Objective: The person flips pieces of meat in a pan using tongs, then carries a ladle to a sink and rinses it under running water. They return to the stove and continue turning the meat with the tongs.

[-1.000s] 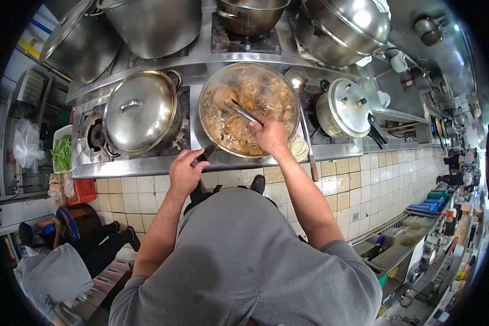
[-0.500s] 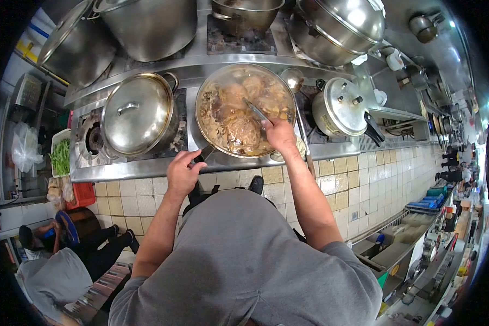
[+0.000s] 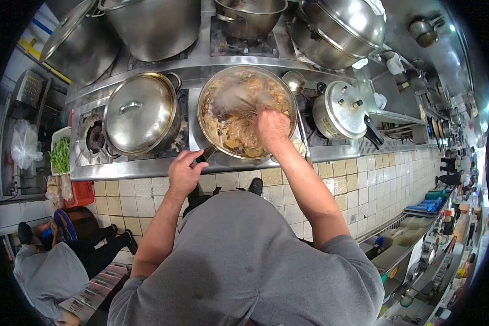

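A wide pan (image 3: 202, 127) of brown stew with large pieces of meat stands on the stove, steam rising off it. My left hand (image 3: 184, 171) is closed around the pan's black handle (image 3: 206, 154) at the near left. Over the right half of the pan, my right hand (image 3: 272, 127) grips metal tongs (image 3: 246, 101), whose arms point left into the food. The fingers hide most of the tongs, and steam blurs their tips. A ladle (image 3: 294, 81) lies just right of the pan, its long handle running toward the stove's front edge.
A lidded pot (image 3: 139, 114) stands to the left, a pressure cooker (image 3: 340, 110) to the right. Large pots (image 3: 152, 27) line the back. A tub of green vegetables (image 3: 61, 155) is at far left. Another person (image 3: 60, 277) sits at lower left.
My right hand has moved up and slightly left over the pan, and the tongs now lie flatter. More steam covers the food. My left hand stays on the handle.
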`<state>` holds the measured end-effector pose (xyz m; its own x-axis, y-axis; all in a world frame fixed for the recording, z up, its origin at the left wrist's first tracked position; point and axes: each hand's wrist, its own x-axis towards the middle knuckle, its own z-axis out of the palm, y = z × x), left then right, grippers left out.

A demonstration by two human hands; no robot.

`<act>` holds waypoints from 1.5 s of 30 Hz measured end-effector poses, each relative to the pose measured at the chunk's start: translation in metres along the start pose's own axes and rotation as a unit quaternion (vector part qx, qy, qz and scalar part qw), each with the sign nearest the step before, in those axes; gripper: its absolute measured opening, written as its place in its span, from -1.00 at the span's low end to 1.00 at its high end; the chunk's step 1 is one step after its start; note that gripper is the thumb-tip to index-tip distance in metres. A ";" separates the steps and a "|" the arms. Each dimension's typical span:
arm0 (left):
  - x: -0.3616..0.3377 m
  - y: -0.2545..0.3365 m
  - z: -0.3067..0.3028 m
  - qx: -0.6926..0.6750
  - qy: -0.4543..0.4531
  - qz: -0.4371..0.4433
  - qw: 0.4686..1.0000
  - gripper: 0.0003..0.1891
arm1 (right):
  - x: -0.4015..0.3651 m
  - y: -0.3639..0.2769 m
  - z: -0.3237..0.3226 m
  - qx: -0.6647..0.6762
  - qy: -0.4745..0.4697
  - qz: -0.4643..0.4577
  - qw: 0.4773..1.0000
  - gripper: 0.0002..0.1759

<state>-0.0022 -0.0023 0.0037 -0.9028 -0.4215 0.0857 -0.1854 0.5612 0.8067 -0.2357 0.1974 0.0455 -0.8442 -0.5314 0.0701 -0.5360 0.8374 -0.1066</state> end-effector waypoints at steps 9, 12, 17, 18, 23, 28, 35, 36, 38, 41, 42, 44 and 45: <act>-0.003 -0.001 0.002 -0.013 0.025 0.007 1.000 -0.54 | 0.010 0.000 0.015 0.071 -0.010 0.033 0.997 -0.74; -0.002 0.000 0.002 -0.017 0.022 0.003 1.000 -0.54 | 0.011 0.004 0.013 0.155 -0.012 0.084 0.984 -0.70; -0.002 -0.003 0.004 -0.019 0.016 0.001 1.000 -0.53 | 0.018 0.019 0.047 0.319 -0.013 0.125 0.939 -0.65; -0.002 -0.003 0.004 -0.019 0.015 0.002 1.000 -0.53 | 0.020 0.018 0.055 0.352 -0.001 0.140 0.926 -0.64; -0.001 0.000 0.002 -0.021 0.012 -0.003 1.000 -0.52 | 0.029 0.022 0.056 0.354 0.016 0.149 0.923 -0.64; -0.001 -0.002 0.002 0.000 0.006 0.009 1.000 -0.54 | 0.011 0.000 -0.010 0.191 -0.018 0.111 0.975 -0.65; -0.002 -0.002 0.002 0.002 0.008 0.007 1.000 -0.53 | 0.005 0.000 -0.006 0.045 -0.036 0.056 0.997 -0.74; -0.002 -0.002 0.001 0.002 0.006 0.008 1.000 -0.53 | 0.009 -0.001 0.002 0.038 -0.058 0.056 0.996 -0.73; -0.001 -0.002 0.001 0.005 0.004 0.010 1.000 -0.53 | 0.012 0.001 0.015 0.032 -0.077 0.057 0.995 -0.71; -0.001 -0.002 0.000 0.006 0.004 0.018 1.000 -0.54 | 0.014 -0.004 0.014 0.061 -0.058 0.070 0.994 -0.70; -0.001 -0.002 0.000 0.007 0.006 0.017 1.000 -0.54 | 0.015 -0.002 0.019 0.116 -0.044 0.098 0.987 -0.69; -0.002 -0.003 0.002 0.005 0.010 0.013 1.000 -0.54 | 0.016 0.005 0.031 0.170 -0.032 0.126 0.977 -0.69; -0.002 -0.003 0.002 0.004 0.010 0.013 1.000 -0.54 | 0.018 0.009 0.039 0.225 -0.003 0.120 0.967 -0.68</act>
<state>-0.0006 -0.0018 -0.0003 -0.8995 -0.4207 0.1179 -0.1654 0.5777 0.7993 -0.2562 0.1907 0.0072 -0.9439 -0.3299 -0.0151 -0.2700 0.7972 -0.5400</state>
